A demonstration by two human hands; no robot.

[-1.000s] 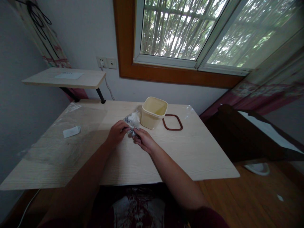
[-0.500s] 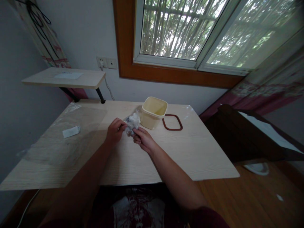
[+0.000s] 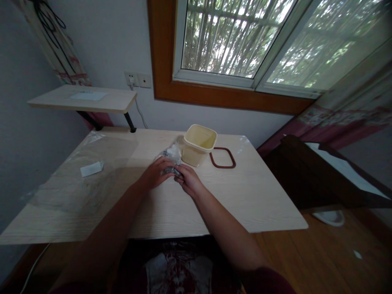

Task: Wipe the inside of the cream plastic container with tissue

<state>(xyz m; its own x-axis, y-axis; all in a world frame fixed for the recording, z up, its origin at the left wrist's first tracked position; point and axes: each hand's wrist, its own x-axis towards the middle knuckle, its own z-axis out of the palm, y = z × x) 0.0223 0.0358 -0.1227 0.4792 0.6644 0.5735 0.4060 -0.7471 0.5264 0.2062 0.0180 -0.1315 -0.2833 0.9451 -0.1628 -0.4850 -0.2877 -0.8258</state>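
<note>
Grasped the crumpled plastic bag point(image 3: 172, 152) with curled fingers of left hand point(image 3: 154, 172) and right hand point(image 3: 189, 179), just beside the bin point(image 3: 193, 156); held from both sides, probably to steady something so limp.

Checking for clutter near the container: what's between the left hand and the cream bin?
Head view: crumpled clear plastic lies between the left hand and the cream bin, with the right hand at its near end.
</note>
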